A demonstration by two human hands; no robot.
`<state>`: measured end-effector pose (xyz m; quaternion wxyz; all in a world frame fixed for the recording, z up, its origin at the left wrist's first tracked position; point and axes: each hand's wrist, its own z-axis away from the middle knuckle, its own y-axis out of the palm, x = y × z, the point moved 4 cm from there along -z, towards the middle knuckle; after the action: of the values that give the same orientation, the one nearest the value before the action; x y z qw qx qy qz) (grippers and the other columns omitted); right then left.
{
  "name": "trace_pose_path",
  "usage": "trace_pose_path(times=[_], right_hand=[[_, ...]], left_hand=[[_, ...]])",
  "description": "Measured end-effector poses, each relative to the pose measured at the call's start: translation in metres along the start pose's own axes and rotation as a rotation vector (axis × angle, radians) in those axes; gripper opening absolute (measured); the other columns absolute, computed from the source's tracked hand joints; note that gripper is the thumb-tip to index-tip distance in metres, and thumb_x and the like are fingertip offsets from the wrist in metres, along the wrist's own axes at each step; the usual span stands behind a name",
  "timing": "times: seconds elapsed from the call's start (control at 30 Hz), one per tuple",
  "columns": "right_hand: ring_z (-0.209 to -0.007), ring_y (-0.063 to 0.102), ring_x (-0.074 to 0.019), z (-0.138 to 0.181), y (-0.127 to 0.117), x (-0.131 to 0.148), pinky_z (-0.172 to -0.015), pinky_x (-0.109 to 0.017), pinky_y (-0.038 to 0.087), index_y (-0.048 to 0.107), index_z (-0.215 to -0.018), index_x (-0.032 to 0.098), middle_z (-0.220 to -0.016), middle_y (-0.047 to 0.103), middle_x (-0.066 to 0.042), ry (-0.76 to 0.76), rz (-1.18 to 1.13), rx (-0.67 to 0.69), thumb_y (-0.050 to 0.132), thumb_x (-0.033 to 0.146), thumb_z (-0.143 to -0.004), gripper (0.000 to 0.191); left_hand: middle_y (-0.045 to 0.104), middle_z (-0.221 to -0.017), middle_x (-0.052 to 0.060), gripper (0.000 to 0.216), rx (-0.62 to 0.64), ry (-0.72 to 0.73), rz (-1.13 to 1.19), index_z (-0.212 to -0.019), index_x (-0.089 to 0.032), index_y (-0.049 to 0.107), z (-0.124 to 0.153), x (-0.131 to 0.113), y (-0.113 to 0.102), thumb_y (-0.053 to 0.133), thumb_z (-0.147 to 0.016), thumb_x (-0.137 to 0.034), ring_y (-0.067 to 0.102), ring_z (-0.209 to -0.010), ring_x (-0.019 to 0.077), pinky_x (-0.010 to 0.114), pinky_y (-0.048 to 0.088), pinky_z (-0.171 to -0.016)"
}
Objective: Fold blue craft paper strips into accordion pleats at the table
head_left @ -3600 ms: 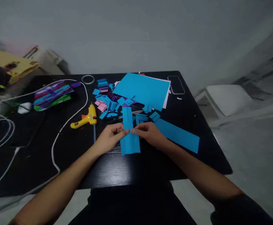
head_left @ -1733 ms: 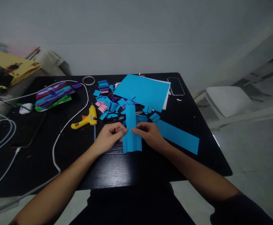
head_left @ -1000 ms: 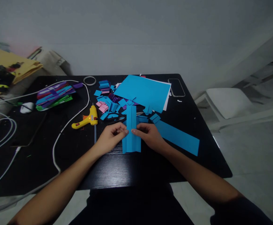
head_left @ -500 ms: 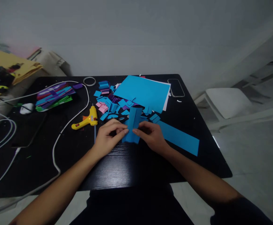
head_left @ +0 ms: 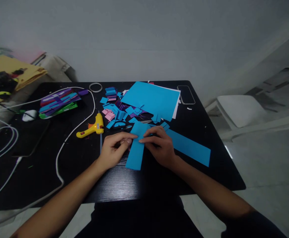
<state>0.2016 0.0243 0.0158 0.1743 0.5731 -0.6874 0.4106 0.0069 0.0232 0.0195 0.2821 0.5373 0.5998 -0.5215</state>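
A blue paper strip (head_left: 135,154) slants across the black table in front of me, its near end low and its far end close to the paper scraps. My left hand (head_left: 114,148) pinches its left edge, thumb and index finger together. From the other side my right hand (head_left: 160,146) grips the right edge, fingertips lying on the top face. Right of that hand rests a longer blue strip (head_left: 190,147), flat and partly covered by the hand. Scissors (head_left: 119,124) with blue-rimmed handles lie just beyond the held strip, partly hidden.
A yellow glue gun (head_left: 92,127) with a glue stick lies left of my hands, near a white cable (head_left: 59,155). Behind are small paper pieces (head_left: 121,114), a blue sheet (head_left: 151,99), a tape ring (head_left: 95,87) and a phone (head_left: 186,95). Bundled strips (head_left: 59,102) sit far left.
The blue strip has tipped down from a raised, creased pose to lie flatter, its near end now closer to me. Both hands stay at its edges, with the right fingers shifted onto its top.
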Motion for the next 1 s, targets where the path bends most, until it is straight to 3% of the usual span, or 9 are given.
trace_pose_path(times=[0.1,0.17,0.27,0.4,0.53,0.73,0.87,1.0], right_hand=[[-0.107,0.063,-0.0255,0.001,-0.001,-0.001,-0.097,-0.049,0.051,0.078,-0.094,0.031,-0.108,0.069,-0.006,0.012,0.043,-0.040,0.065,0.016,-0.093,0.020],[-0.119,0.060,-0.0271,0.003,-0.003,-0.005,-0.104,-0.050,0.049,0.074,-0.103,0.029,-0.122,0.064,-0.008,0.111,0.012,-0.118,0.066,0.015,-0.091,0.021],[-0.120,0.062,-0.0265,0.005,-0.001,-0.017,-0.102,-0.048,0.054,0.061,-0.121,0.027,-0.130,0.061,-0.010,0.379,-0.282,-0.149,0.066,0.018,-0.089,0.034],[-0.104,0.072,-0.0250,0.009,0.015,-0.026,-0.095,-0.047,0.061,0.052,-0.128,0.026,-0.123,0.071,-0.009,0.666,-0.705,-0.006,0.077,0.031,-0.082,0.052],[-0.107,0.074,-0.0274,0.010,0.022,-0.023,-0.100,-0.049,0.061,0.059,-0.121,0.024,-0.115,0.077,-0.007,0.686,-0.735,0.014,0.089,0.035,-0.073,0.058],[-0.105,0.076,-0.0280,0.012,0.022,-0.023,-0.098,-0.050,0.062,0.064,-0.114,0.023,-0.111,0.079,-0.007,0.695,-0.679,0.040,0.087,0.036,-0.076,0.046],[-0.100,0.077,-0.0266,0.012,0.021,-0.023,-0.093,-0.048,0.064,0.066,-0.108,0.021,-0.107,0.080,-0.007,0.673,-0.630,0.071,0.084,0.034,-0.080,0.035],[-0.098,0.078,-0.0256,0.011,0.020,-0.024,-0.092,-0.047,0.064,0.068,-0.109,0.021,-0.105,0.080,-0.007,0.671,-0.615,0.058,0.085,0.034,-0.079,0.037]], left_hand=[[0.077,-0.078,0.004,0.018,-0.031,-0.020,0.011,-0.100,-0.019,0.081,0.000,0.000,-0.001,0.066,-0.093,-0.024,0.064,-0.060,0.0128,0.024,0.047,-0.056],[0.078,-0.080,0.003,0.015,-0.080,-0.032,0.027,-0.098,-0.019,0.082,0.000,0.002,-0.001,0.070,-0.090,-0.025,0.062,-0.059,0.0114,0.022,0.046,-0.054],[0.079,-0.083,0.003,0.012,-0.140,-0.039,0.046,-0.096,-0.020,0.082,0.001,0.006,-0.001,0.076,-0.087,-0.025,0.064,-0.060,0.0104,0.021,0.050,-0.057],[0.080,-0.085,0.003,0.011,-0.146,-0.033,0.036,-0.095,-0.019,0.081,0.001,0.009,0.002,0.077,-0.086,-0.022,0.070,-0.066,0.0115,0.021,0.055,-0.063],[0.075,-0.076,-0.001,0.006,-0.130,-0.070,0.093,-0.089,-0.019,0.075,0.002,0.010,0.007,0.078,-0.084,-0.019,0.068,-0.064,0.0097,0.019,0.054,-0.062],[0.070,-0.075,-0.003,0.036,-0.074,-0.256,0.414,-0.094,-0.020,0.055,-0.001,0.018,0.016,0.086,-0.075,-0.020,0.064,-0.062,0.0097,0.019,0.049,-0.058],[0.067,-0.067,-0.004,0.041,-0.047,-0.360,0.441,-0.097,-0.018,0.056,-0.003,0.023,0.016,0.088,-0.072,-0.022,0.059,-0.056,0.0081,0.019,0.049,-0.058],[0.068,-0.066,-0.004,0.043,-0.038,-0.404,0.456,-0.098,-0.017,0.058,-0.003,0.025,0.015,0.089,-0.070,-0.024,0.060,-0.055,0.0090,0.021,0.050,-0.058]])
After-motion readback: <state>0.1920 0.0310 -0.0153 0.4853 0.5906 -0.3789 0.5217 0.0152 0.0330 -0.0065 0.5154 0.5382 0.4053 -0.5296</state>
